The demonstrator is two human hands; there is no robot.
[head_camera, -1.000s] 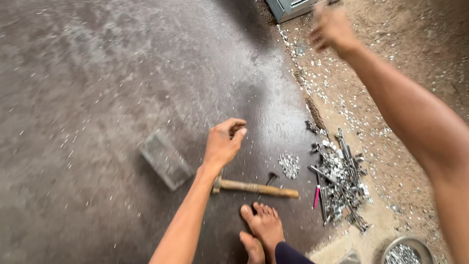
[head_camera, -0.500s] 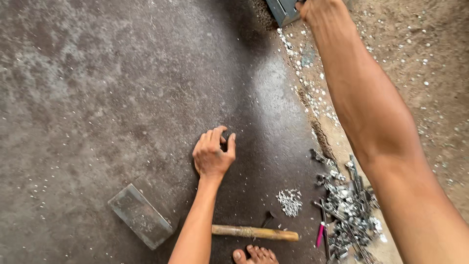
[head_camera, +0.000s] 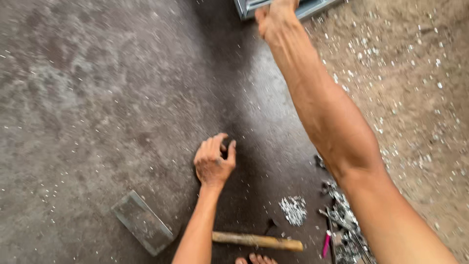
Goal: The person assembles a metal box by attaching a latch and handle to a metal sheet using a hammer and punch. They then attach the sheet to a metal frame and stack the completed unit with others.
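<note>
Now the left hand point(head_camera: 214, 164) curls loosely over something small and dark on the floor point(head_camera: 88, 98), grip unclear. Far off, the right hand point(head_camera: 276, 17) clasps the grey metal box point(head_camera: 312, 6). Wooden handle point(head_camera: 256, 240), grey block point(head_camera: 141, 222) and scrap pile point(head_camera: 342, 225) lie untouched nearby.

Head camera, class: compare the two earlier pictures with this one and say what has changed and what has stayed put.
The right hand has stretched further away and now reaches the grey metal box at the top edge. The left hand has slid away from the wooden handle and curls its fingers on the dark floor; whether its grip holds anything cannot be told. The handle, grey block and pile of metal bits lie as before.
</note>
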